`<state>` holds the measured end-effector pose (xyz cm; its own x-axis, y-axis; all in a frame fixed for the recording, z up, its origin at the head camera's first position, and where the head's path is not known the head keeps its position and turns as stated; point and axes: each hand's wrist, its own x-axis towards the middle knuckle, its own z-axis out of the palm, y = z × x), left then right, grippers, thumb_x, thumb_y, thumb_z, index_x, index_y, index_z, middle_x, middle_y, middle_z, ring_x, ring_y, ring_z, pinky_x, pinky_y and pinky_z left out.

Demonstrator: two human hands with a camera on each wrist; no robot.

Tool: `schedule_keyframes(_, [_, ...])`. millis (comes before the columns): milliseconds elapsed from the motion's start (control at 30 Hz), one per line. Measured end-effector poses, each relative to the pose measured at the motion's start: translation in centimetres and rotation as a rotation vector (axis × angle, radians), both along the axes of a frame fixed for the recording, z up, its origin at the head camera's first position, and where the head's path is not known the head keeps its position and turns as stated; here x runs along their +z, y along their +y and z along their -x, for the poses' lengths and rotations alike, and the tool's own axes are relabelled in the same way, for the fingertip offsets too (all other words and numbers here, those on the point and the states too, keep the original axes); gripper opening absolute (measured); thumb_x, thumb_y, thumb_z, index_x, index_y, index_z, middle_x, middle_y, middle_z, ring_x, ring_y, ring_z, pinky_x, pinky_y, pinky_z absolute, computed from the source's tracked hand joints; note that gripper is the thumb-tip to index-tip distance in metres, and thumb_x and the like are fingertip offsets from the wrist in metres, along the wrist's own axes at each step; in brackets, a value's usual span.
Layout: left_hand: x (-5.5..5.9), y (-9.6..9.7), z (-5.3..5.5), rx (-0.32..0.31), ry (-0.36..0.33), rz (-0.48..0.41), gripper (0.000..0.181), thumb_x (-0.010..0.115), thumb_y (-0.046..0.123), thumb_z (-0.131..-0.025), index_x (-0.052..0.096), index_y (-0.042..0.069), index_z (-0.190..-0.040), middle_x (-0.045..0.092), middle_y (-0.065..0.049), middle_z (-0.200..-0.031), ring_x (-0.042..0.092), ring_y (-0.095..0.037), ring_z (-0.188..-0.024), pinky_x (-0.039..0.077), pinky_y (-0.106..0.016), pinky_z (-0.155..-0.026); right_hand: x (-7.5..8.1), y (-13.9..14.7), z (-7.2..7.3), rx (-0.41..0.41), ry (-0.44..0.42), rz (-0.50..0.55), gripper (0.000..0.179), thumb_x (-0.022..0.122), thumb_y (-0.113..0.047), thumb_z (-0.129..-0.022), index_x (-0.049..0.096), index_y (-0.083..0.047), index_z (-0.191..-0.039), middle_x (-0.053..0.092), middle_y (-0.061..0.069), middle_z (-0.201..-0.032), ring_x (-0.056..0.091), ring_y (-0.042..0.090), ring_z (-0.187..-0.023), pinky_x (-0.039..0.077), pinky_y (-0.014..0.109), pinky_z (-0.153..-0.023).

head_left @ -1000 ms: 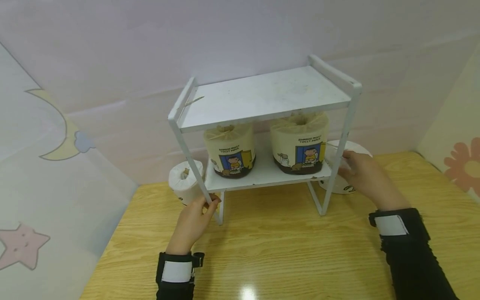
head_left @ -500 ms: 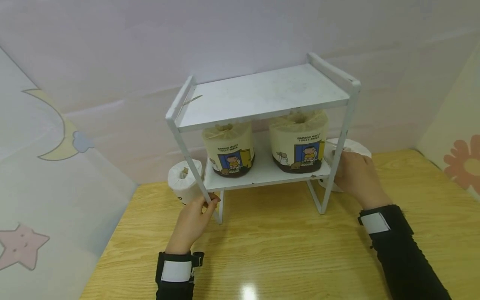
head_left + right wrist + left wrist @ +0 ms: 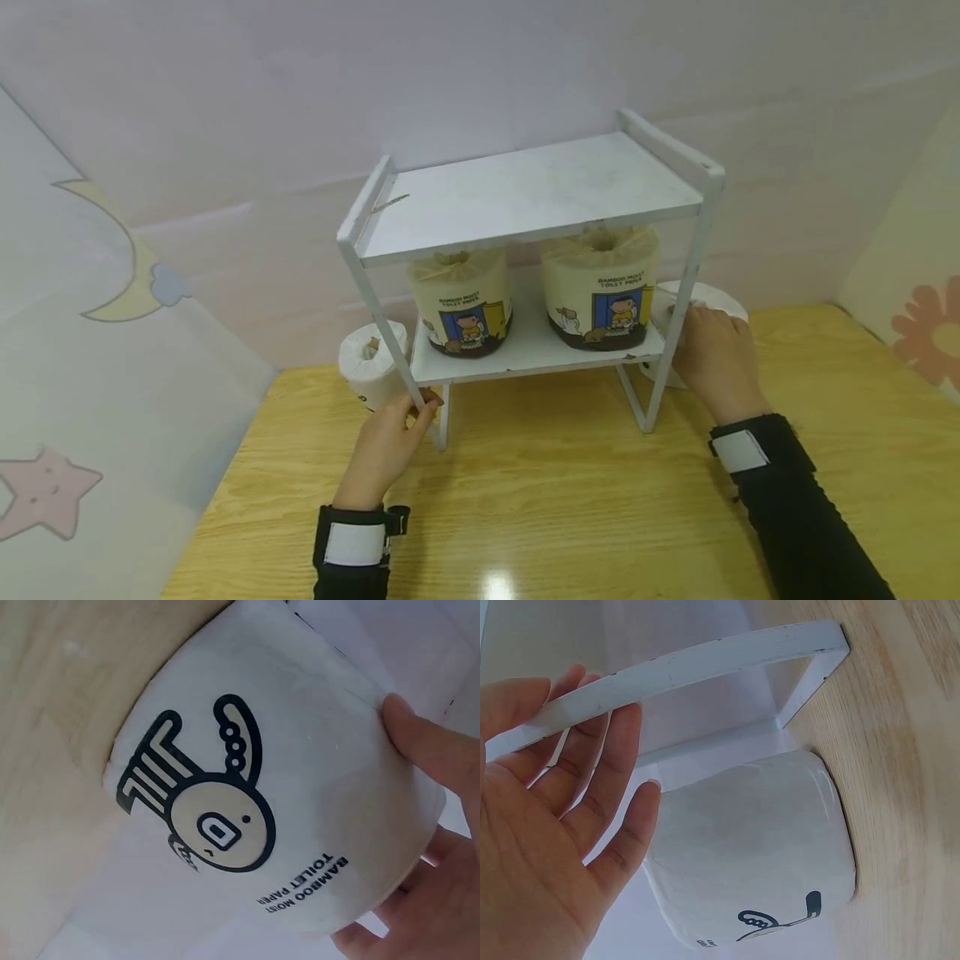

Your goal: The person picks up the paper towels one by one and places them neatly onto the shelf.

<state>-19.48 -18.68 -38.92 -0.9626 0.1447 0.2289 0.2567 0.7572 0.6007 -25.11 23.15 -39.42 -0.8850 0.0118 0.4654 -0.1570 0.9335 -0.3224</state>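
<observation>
A white two-tier shelf (image 3: 525,187) stands on the wooden table. My left hand (image 3: 381,446) grips its front left leg (image 3: 720,660) low down, thumb on one side and fingers on the other. Just behind that leg is a white-wrapped toilet roll (image 3: 742,832), beside the fingers. At the shelf's right side, my right hand (image 3: 716,358) holds another white toilet roll (image 3: 322,757); in the right wrist view the thumb lies on its wrapper and the fingers curl at its end. On the lower tier sit two cream toilet rolls with printed cartoons, one left (image 3: 453,292) and one right (image 3: 573,279).
The wooden table (image 3: 540,500) reaches back to a pale wall behind the shelf. Side panels carry a moon (image 3: 123,287), a star (image 3: 52,496) and a flower (image 3: 922,325). The shelf's right front leg (image 3: 671,342) stands close to my right hand.
My right hand has closed in against the white roll at the right, and its forearm has swung left. The left hand keeps its hold; the shelf and rolls look unmoved.
</observation>
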Motion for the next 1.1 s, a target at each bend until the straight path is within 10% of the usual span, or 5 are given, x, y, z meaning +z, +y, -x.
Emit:
schedule_keyframes(767, [0.0,0.0,-0.2,-0.011,0.015,-0.003,0.014,0.061,0.024,-0.100,0.070,0.017,-0.108,0.067,0.003,-0.094,0.062,-0.014,-0.087,0.051,-0.039,-0.072,1.5,1.1,-5.3,0.036,0.308,-0.141,0.054,0.079,-0.017,-0.077,0.060,0.004,-0.122,0.064,0.030,-0.101,0.060,0.047,-0.092,0.043,0.060,-0.076])
schedule_keyframes(1100, [0.0,0.1,-0.1,-0.014,0.012,0.003,0.015,0.061,0.024,-0.101,0.070,0.016,-0.110,0.067,0.003,-0.092,0.062,-0.014,-0.086,0.051,-0.039,-0.073,2.0,1.5,-8.6,0.038,0.460,-0.209,0.057,0.040,-0.044,-0.092,0.064,0.003,-0.114,0.064,0.026,-0.093,0.058,0.047,-0.082,0.043,0.059,-0.070])
